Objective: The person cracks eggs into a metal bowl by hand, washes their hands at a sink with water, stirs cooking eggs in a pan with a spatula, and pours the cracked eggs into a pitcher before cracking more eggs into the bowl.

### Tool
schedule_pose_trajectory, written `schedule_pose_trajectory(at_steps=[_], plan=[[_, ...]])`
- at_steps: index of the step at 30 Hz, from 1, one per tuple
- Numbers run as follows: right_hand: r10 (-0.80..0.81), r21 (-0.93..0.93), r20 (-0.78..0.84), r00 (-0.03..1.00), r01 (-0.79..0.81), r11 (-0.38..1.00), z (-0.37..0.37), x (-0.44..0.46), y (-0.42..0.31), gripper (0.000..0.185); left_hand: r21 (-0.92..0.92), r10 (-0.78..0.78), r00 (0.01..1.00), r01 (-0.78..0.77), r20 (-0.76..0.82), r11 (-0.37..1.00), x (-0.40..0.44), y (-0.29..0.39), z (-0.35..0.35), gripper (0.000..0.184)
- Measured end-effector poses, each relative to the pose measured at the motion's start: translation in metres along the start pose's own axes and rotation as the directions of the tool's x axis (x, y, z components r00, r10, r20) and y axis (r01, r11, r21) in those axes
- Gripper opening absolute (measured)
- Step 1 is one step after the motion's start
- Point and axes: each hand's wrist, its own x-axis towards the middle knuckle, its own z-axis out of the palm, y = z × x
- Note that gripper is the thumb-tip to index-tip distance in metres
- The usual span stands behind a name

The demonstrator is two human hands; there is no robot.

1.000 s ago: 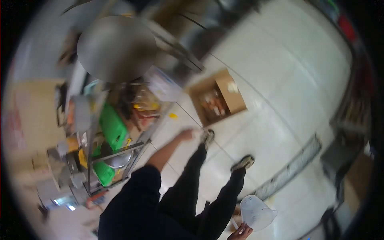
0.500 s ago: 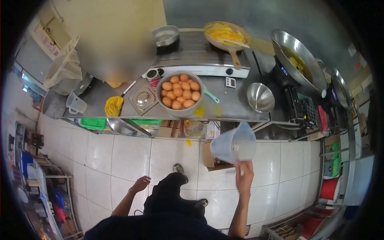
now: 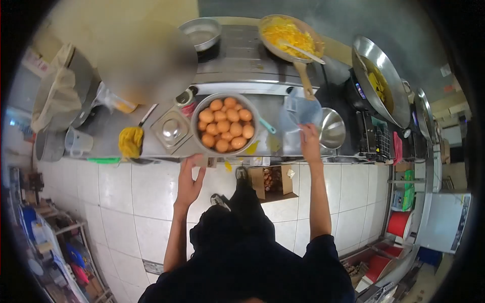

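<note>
While the right hand [image 3: 309, 137] pinches the near side of a translucent plastic pitcher [image 3: 302, 115], the left hand [image 3: 189, 184], thumb spread from its fingers and seemingly holding nothing, is at the counter's near edge, just in front and left of the pot of eggs [image 3: 202, 102]. The pitcher is right of that pot, near a steel bowl [image 3: 333, 130] farther right; whether its base touches the counter [image 3: 283, 147] or is just above it, I cannot tell. Handling it well probably calls for a firm pinch and a level base, since a one-sided hold could let it tip. Extra care seems due around the pan's wooden handle [image 3: 304, 81], which juts toward the pitcher from beyond and right of the pot, and the turquoise handle [image 3: 267, 125] right beside the pot, as a careless swing could knock either.
</note>
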Motion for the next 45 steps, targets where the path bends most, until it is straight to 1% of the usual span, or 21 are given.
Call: schedule_pose_trajectory(at_steps=[4,6,7,9,10,11,12,13,16,20,24,25,28,30,32,34,38,39,42,44,45], plan=[[-0.033,0.108,-0.169,0.985,0.052,0.993,-0.02,-0.009,-0.002,0.026,0.345,0.327,0.943,-0.287,-0.065,0.894,0.087,0.032,0.049,0.038],[0.35,0.08,-0.588,0.729,-0.379,0.922,-0.002,-0.043,0.045,0.032,0.46,0.388,0.92,-0.323,-0.052,0.827,0.117,0.041,0.069,0.04],[0.356,0.081,-0.582,0.731,-0.384,0.92,0.001,-0.049,0.067,0.032,0.447,0.398,0.915,-0.331,-0.061,0.831,0.128,0.045,0.083,0.043],[0.994,0.723,-0.111,-0.001,-0.687,0.08,0.004,-0.059,0.111,0.034,0.312,0.384,0.922,-0.351,-0.049,0.883,0.144,0.045,0.12,0.06],[0.994,0.717,-0.105,-0.003,-0.693,0.073,0.007,-0.066,0.129,0.034,0.018,0.179,0.984,-0.18,0.024,0.984,0.15,0.06,0.14,0.069],[0.973,0.808,0.191,0.128,-0.583,-0.082,0.009,-0.073,0.145,0.035,-0.258,-0.005,0.989,0.044,0.15,0.965,0.157,0.077,0.162,0.078],[0.848,0.833,0.441,0.292,-0.484,-0.267,0.015,-0.079,0.16,0.038,-0.358,-0.133,0.964,0.212,0.231,0.909,0.164,0.089,0.184,0.085],[0.823,0.86,0.423,0.379,-0.453,-0.234,0.029,-0.085,0.175,0.043,-0.44,-0.238,0.917,0.366,0.32,0.82,0.174,0.097,0.205,0.093],[0.825,0.869,0.25,0.506,-0.493,0.039,-0.001,-0.097,0.145,0.051,-0.344,-0.168,0.919,0.296,0.356,0.891,0.196,0.078,0.263,0.097],[0.919,0.771,0.218,0.329,-0.635,0.044,-0.04,-0.185,0.099,0.055,-0.404,-0.231,0.852,0.441,0.47,0.802,0.198,0.077,0.287,0.097],[0.844,0.602,0.464,0.269,-0.795,-0.078,-0.068,-0.221,0.026,0.066,-0.427,-0.16,0.928,0.301,0.335,0.853,0.189,0.074,0.315,0.096],[0.739,0.691,0.455,0.497,-0.72,0.059,-0.054,-0.239,0.025,0.069,-0.402,-0.162,0.897,0.338,0.41,0.851,0.191,0.073,0.311,0.095],[0.728,0.543,0.493,0.477,-0.822,0.171,-0.009,-0.211,0.006,0.065,-0.319,-0.223,0.812,0.442,0.539,0.838,0.19,0.079,0.264,0.078],[0.745,0.483,0.48,0.463,-0.849,0.217,0.038,-0.201,0.011,0.056,-0.327,0.131,0.661,0.182,0.739,0.928,0.189,0.055,0.211,0.057],[0.689,0.561,0.385,0.615,-0.748,0.354,0.053,-0.163,-0.005,0.046,-0.173,0.052,0.705,0.101,0.707,0.98,0.185,0.059,0.138,0.046],[0.666,0.622,0.254,0.701,-0.646,0.443,0.062,-0.124,-0.026,0.045,0.175,0.208,0.863,-0.318,0.461,0.932,0.18,0.031,0.096,0.049],[0.563,0.607,0.618,0.549,-0.788,0.102,0.082,-0.127,0.007,0.051,0.441,0.218,0.949,-0.3,0.227,0.846,0.165,-0.004,0.069,0.054],[0.461,0.389,0.698,0.547,-0.831,0.397,0.066,-0.131,0.016,0.049,0.463,0.214,0.936,-0.327,0.28,0.824,0.165,-0.006,0.066,0.056],[0.553,-0.175,0.805,0.213,-0.806,0.565,-0.039,-0.017,-0.08,0.037,0.482,0.165,0.919,-0.332,0.357,0.811,0.165,-0.003,0.061,0.057],[0.341,0.172,0.787,0.514,-0.714,0.679,-0.065,0.014,-0.086,0.029,0.461,0.2,0.894,-0.386,0.401,0.799,0.166,-0.005,0.058,0.052],[0.337,0.168,0.789,0.514,-0.708,0.686,-0.066,0.034,-0.09,0.029,0.444,0.203,0.903,-0.37,0.379,0.816,0.167,-0.005,0.061,0.052]])
